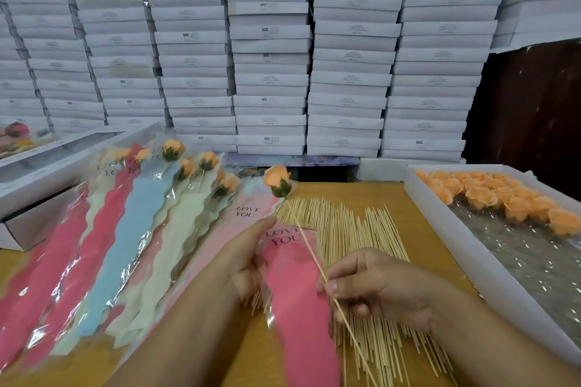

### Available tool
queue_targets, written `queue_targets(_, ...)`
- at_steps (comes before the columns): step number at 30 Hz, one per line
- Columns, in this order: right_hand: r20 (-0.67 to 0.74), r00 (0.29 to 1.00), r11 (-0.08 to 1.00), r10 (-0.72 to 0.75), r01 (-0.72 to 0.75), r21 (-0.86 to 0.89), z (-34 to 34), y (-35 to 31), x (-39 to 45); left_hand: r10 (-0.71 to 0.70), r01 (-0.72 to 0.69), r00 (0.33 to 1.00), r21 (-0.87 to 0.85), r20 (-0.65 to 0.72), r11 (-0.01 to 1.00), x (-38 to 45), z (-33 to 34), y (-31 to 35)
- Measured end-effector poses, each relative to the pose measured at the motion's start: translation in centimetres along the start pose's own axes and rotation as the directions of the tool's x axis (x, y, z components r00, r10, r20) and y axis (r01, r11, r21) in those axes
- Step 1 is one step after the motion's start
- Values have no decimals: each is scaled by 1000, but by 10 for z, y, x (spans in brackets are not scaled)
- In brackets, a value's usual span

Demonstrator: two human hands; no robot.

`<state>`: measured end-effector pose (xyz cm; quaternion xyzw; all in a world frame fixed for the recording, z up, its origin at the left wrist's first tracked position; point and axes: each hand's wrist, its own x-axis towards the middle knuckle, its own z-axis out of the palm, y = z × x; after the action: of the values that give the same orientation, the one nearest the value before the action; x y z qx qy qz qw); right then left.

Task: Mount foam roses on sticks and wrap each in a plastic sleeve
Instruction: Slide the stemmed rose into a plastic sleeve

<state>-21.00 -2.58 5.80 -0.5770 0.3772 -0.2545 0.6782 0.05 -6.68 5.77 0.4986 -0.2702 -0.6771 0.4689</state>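
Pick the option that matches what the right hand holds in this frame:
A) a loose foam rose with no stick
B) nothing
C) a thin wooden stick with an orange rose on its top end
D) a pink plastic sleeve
C: the right hand pinches the stick, which carries the orange rose at its top end, while the left hand holds the pink sleeve.

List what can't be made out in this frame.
Head view only:
- Small print on the white boxes: too small and blurred.
- Lower end of the stick: cut off by the bottom edge.
- Pink sleeve mouth: motion-blurred, cannot tell if open.
- Left hand fingers: hidden behind the sleeve.
- Rose tray: far side cut off by the right edge.
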Motion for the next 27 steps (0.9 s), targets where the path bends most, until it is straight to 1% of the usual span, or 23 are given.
queue_targets(3, 58, 998, 998, 39, -37, -42, 1, -1, -1, 26, -26, 1000, 15, 17, 1000, 7, -1, 3)
queue_targets(5, 74, 996, 997, 53, -49, -55, 0, -1, -2, 33, -32, 999, 35, -11, 999, 8, -2, 3)
queue_targets(7, 62, 997, 998, 42, -40, -45, -2, -2, -2, 59, -55, 997, 91, -46, 994, 7, -4, 2)
queue_targets(9, 6, 1000, 999, 25, -25, -31, -5, -2, -1, 89, -80, 995, 181, -41, 980, 2, -5, -1)
queue_targets(11, -65, 998, 1000, 4, -5, -13, -8, -3, -1, 104, -99, 995, 240, -5, 966, -4, -4, -6)
queue_targets(14, -172, 985, 999, -26, 32, 30, -13, -2, 1, 131, -150, 988, 274, 86, 950, -13, -1, -12)
queue_targets(18, -274, 960, 996, -50, 68, 56, -15, -1, 4, 97, -154, 979, 332, 181, 931, -23, 3, -20)
queue_targets(23, -312, 948, 995, -62, 84, 58, -16, 0, 6, 41, -133, 966, 355, 256, 926, -29, -1, -27)
queue_targets(27, -301, 952, 997, -59, 73, 38, -16, 2, 6, 78, -144, 972, 297, 223, 944, -31, 1, -24)
